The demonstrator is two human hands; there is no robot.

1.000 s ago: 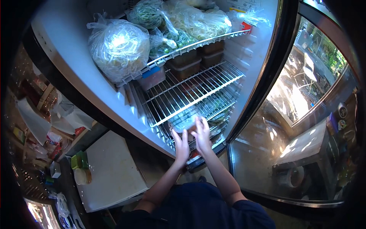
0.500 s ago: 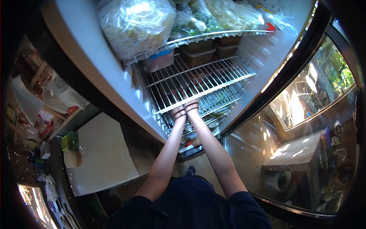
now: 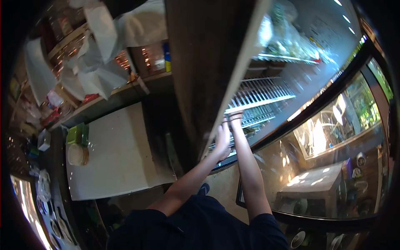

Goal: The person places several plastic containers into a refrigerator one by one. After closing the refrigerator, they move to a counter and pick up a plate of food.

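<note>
Both arms reach into a lit refrigerator, its white side wall nearest the left arm. My right hand is under the front edge of a wire shelf, with dark bands of shadow across its back and its fingers hidden. Beside it, a little lower and closer to me, my left hand is at the refrigerator's front edge. Its fingers point up and are too indistinct to read. Lower wire shelves continue behind the hands.
Bags of vegetables fill the upper shelf, with brown containers beneath. The glass door stands open on the right. To the left are a white-topped surface, a green box, a round tub and hanging plastic bags.
The view has turned left, so the refrigerator now appears farther right. My left hand has drawn back and down from under the shelf; my right hand stays beneath its front edge.
</note>
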